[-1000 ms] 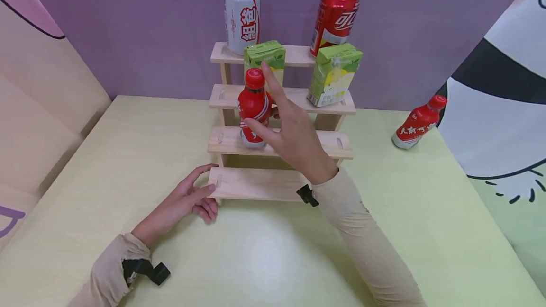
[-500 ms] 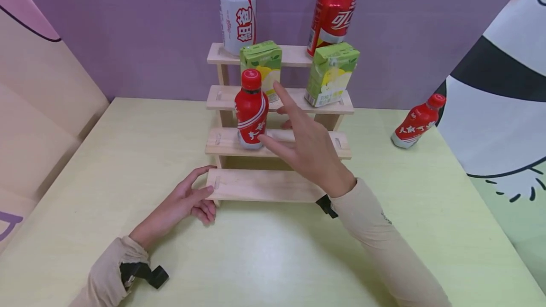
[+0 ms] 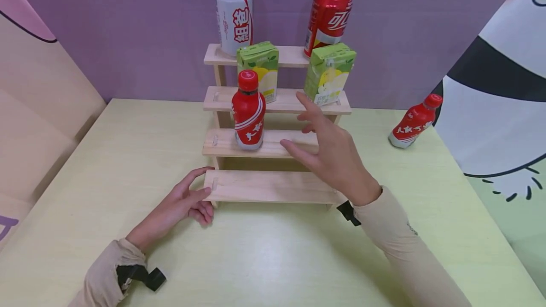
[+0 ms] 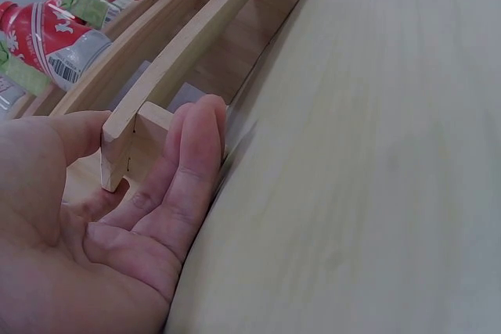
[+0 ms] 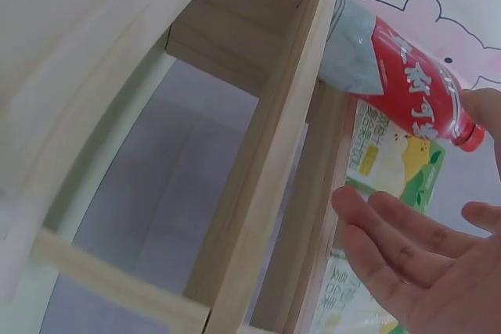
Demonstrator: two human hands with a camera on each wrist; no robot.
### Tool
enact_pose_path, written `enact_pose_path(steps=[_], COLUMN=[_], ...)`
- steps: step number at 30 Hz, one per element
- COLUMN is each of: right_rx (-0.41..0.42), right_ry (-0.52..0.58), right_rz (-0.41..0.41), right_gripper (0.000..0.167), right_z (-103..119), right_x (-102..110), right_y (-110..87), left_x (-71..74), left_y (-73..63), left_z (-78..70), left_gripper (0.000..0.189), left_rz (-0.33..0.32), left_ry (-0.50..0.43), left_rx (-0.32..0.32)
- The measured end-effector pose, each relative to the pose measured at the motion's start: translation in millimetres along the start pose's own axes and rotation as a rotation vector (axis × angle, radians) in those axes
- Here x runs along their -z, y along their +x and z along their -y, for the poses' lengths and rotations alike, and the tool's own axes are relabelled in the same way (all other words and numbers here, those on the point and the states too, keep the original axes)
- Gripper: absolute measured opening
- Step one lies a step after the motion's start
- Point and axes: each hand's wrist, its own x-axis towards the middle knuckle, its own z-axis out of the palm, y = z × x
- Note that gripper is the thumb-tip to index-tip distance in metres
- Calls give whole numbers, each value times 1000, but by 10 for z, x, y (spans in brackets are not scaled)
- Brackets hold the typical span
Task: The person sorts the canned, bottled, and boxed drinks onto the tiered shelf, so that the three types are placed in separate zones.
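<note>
A red plastic bottle (image 3: 249, 117) stands upright on the second step from the bottom of a wooden tiered shelf (image 3: 268, 186), toward its left. My right hand (image 3: 334, 153) is over the shelf's right half, apart from the bottle, its fingers extended and holding nothing. In the right wrist view those fingers (image 5: 407, 244) show beside the bottle (image 5: 399, 76). At the lowest step's left end my left hand (image 3: 179, 207) pinches the board between thumb and finger. The left wrist view shows this pinch on the board end (image 4: 117, 142) up close.
A white can (image 3: 233, 18) and a red can (image 3: 329, 20) stand on the top step. Two green juice cartons (image 3: 268, 72) (image 3: 330, 72) are one step lower. A second red bottle (image 3: 414, 122) stands on the table at right, near the wall panel.
My right hand has let go of the red bottle and moved right, away from it. The bottle stays on its step. My left hand keeps its hold on the shelf.
</note>
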Motion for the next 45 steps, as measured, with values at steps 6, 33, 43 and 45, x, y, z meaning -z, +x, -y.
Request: enact_pose_path(steps=[6, 33, 43, 45], right_rx=[17, -53, -200, -224], right_ry=[-17, -122, -135, -134], right_rz=[-29, -315, -383, -398], right_gripper=[83, 36, 39, 40], right_z=[-66, -762, -1259, -1347], right_x=[42, 568, 763, 788], right_y=[-70, -168, -221, -244], left_x=[-5, 7, -3, -2], left_y=[-5, -17, -9, -7], left_z=[-13, 4, 1, 3], left_gripper=[56, 56, 56, 56], left_rz=[1, -3, -2, 2], left_ry=[-4, 14, 0, -1], left_rx=[0, 0, -3, -6])
